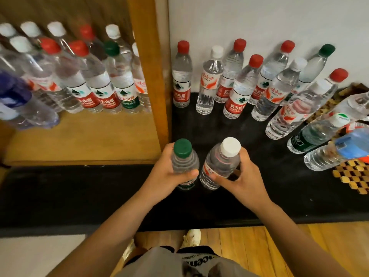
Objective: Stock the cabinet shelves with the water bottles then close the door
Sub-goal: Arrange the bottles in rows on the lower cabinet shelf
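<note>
My left hand (pixel 165 172) grips a clear water bottle with a green cap (pixel 182 148), held upright over the black surface. Beside it my right hand (pixel 242 179) holds a white-capped bottle (pixel 230 147) with a red label, tilted slightly left. The two bottles nearly touch. To the left, the wooden cabinet shelf (pixel 89 136) carries several bottles with white, red and green caps in rows at its back. More bottles (pixel 237 86) stand against the white wall on the right.
The cabinet's wooden side panel (pixel 151 72) separates the shelf from the black counter (pixel 219 128). At far right several bottles lean or lie over a checkered woven mat (pixel 351 174). A blue-tinted bottle (pixel 14 98) stands at the shelf's left edge. Wood floor and my feet show below.
</note>
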`<state>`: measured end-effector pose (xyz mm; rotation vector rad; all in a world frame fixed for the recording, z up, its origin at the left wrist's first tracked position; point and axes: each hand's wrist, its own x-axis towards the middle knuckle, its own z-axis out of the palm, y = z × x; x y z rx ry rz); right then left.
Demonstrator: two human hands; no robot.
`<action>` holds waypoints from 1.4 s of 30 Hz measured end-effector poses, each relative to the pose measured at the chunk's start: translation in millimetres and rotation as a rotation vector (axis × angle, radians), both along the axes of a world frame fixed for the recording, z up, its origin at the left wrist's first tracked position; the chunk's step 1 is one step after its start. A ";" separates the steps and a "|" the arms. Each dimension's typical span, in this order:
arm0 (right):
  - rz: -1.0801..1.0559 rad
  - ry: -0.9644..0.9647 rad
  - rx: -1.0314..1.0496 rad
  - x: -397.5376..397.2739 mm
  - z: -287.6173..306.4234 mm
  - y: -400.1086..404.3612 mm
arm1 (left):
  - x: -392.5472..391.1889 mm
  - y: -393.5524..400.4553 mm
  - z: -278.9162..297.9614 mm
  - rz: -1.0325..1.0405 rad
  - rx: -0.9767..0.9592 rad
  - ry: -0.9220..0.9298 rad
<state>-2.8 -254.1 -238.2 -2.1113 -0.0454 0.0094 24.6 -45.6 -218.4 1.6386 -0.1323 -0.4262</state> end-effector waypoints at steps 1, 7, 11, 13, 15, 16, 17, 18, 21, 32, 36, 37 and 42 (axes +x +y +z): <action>0.017 -0.006 -0.015 -0.9 1.6 9.0 | -3.1 9.0 1.9 -0.007 -0.016 0.012; 0.161 -0.015 -0.119 4.8 11.8 76.7 | -6.7 77.9 6.1 0.065 -0.045 0.048; 0.241 -0.011 -0.120 11.7 13.5 137.4 | -4.4 134.1 11.5 0.147 -0.009 0.040; 0.273 -0.010 -0.104 18.4 16.0 168.2 | 2.8 163.4 16.9 0.192 -0.001 0.024; 0.301 -0.023 -0.097 28.2 18.7 198.3 | 12.3 193.0 24.3 0.249 0.007 0.001; 0.314 -0.035 -0.105 34.9 20.7 212.8 | 17.4 208.0 27.7 0.290 0.006 -0.013; 0.329 -0.046 -0.118 42.1 23.8 226.0 | 23.1 221.6 31.1 0.335 0.003 -0.033; 0.337 -0.051 -0.120 49.3 27.4 237.2 | 29.2 232.5 33.9 0.380 0.004 -0.062; 0.319 -0.034 -0.043 75.6 33.9 270.9 | 54.6 264.3 35.9 0.455 0.016 -0.173; 0.183 -0.015 0.249 128.9 16.6 324.3 | 111.2 313.7 0.7 0.303 0.051 -0.226; 0.228 0.059 0.291 131.7 16.6 323.4 | 113.5 317.8 -2.5 0.236 0.042 -0.202; 0.226 0.076 0.303 131.4 16.1 323.9 | 112.4 318.5 -4.9 0.237 0.026 -0.198; 0.065 0.139 0.409 116.6 6.1 331.8 | 92.7 319.0 -19.5 0.354 -0.005 -0.061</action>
